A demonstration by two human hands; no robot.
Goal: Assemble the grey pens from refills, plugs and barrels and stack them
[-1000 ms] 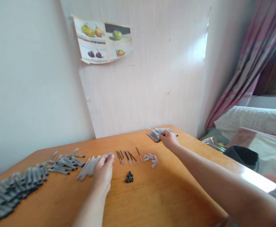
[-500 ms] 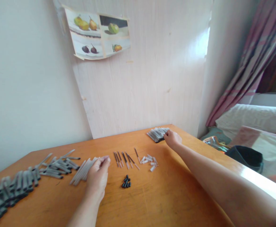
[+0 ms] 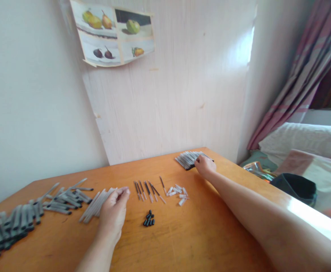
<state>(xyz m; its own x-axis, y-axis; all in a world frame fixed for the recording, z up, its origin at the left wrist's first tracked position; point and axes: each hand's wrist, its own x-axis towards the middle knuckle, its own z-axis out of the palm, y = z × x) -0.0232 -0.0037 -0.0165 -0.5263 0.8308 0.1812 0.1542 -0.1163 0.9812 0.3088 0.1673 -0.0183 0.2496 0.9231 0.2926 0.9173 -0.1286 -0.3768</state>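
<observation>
My right hand (image 3: pixel 205 167) reaches to the far right of the table, its fingers curled closed against the row of clear pens with black ends (image 3: pixel 184 160). It covers part of that row, and whatever is in its fingers is hidden. Just right of some clear pen barrels (image 3: pixel 96 206), my left hand (image 3: pixel 113 211) is raised with thumb and fingers pinched together; I cannot make out anything in them. Between the hands lie several dark ink refills (image 3: pixel 147 190), small clear caps (image 3: pixel 179 190) and a little heap of black plugs (image 3: pixel 149 219).
Frosted pen tubes with black ends (image 3: pixel 18 223) are heaped at the left of the wooden table (image 3: pixel 160 249), with a looser pile (image 3: pixel 66 200) beside them. A wall with a fruit picture (image 3: pixel 114 32) stands behind. A dark open bag (image 3: pixel 294 189) is beyond the right edge.
My right hand has shifted along the pen row to its black-ended side and back slightly. My left hand keeps its pinch near the barrels. The view has moved a little.
</observation>
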